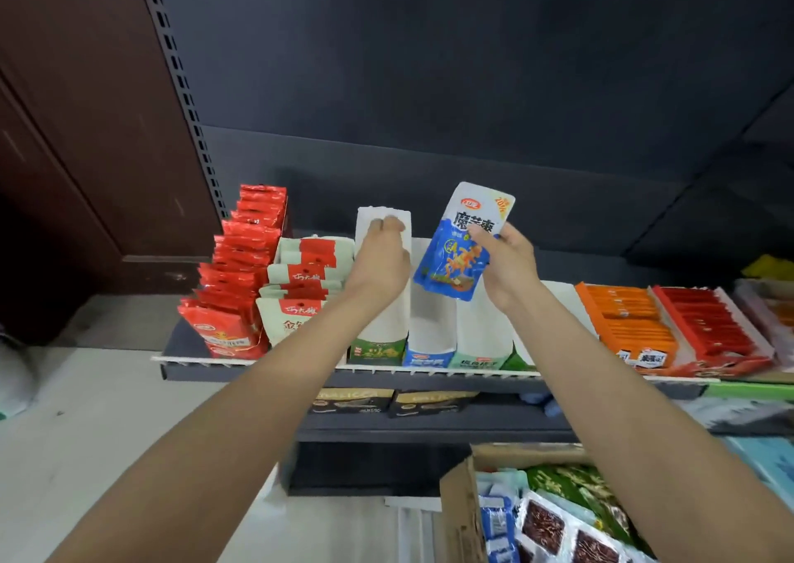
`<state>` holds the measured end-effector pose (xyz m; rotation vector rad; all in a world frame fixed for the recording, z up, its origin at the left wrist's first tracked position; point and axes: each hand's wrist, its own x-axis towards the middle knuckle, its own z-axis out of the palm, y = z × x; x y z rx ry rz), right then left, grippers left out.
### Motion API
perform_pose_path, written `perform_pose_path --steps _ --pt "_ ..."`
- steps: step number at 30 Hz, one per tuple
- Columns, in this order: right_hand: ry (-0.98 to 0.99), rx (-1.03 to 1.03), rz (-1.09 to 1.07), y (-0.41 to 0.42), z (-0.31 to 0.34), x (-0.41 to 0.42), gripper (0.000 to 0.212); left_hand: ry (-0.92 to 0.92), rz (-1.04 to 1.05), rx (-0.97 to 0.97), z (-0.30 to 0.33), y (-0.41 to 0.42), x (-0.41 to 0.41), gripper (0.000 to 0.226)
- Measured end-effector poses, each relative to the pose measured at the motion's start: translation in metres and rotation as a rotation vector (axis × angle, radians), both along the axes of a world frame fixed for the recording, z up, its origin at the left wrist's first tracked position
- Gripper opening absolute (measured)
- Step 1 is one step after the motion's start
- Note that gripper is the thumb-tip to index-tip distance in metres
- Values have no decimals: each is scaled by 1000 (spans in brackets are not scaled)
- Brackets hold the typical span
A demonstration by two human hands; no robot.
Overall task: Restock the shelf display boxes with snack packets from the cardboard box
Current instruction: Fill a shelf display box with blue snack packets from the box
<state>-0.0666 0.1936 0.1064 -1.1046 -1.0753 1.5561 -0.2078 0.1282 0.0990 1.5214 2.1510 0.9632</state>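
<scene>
My right hand holds a blue and white snack packet upright above the blue-fronted display box on the shelf. My left hand grips the tall white back wall of the green-fronted display box beside it. Both boxes look white inside, with no packets showing. A teal-fronted display box stands just to the right. The open cardboard box sits low at the right, holding blue, green and dark red packets.
Red packets and green-white packets fill the shelf's left end. Orange and red trays stand at the right. The shelf's front rail runs across; dark boxes lie on the lower shelf. A slotted upright rises at left.
</scene>
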Motion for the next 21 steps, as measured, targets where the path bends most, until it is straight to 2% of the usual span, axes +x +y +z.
perform_pose_path --steps 3,6,9,13,16,21 --pt "-28 25 23 13 -2 -18 13 186 -21 -20 20 37 -3 44" --pt "-82 16 32 24 -4 -25 14 434 -73 -188 14 57 -19 53" --pt "-91 0 26 36 -5 -18 10 488 -106 -285 2 64 -30 52" --pt "-110 11 -36 45 -9 -9 8 538 -91 -213 -9 66 -32 46" --pt "-205 54 -23 44 -16 -19 9 563 -61 -174 -15 67 -31 45" --pt "-311 93 10 46 -30 -40 16 514 -51 -126 -17 71 -31 42"
